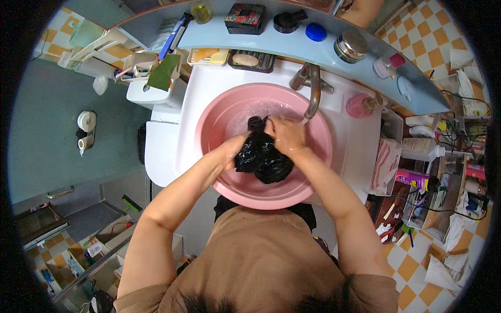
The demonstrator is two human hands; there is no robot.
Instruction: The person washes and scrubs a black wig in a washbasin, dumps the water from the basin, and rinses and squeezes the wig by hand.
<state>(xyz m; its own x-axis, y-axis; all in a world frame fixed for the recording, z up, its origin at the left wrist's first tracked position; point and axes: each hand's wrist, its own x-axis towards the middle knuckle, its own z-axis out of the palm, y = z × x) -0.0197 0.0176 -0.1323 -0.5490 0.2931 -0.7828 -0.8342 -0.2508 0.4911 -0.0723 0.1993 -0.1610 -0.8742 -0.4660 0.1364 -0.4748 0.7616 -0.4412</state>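
A bundle of wet black cloth (266, 158) is held up between my two hands, over a round pink plastic basin (270, 202). My left hand (233, 150) grips its left side, with the fingers partly hidden by the fabric. On the upper right, my right hand (287, 134) clasps the cloth near its top and looks slightly blurred. Soapy water (250, 113) with suds lies in the basin beneath. The basin rests on a white sink counter (352, 156), and the metal faucet (314, 92) reaches over its upper right rim.
Soap dishes (250, 60) stand behind the basin, below a shelf (266, 44) with jars and small boxes. A pink soap dispenser (358, 105) is at the right, near a plastic bin (385, 168) holding a striped cloth. Left of the counter is a white toilet (162, 152).
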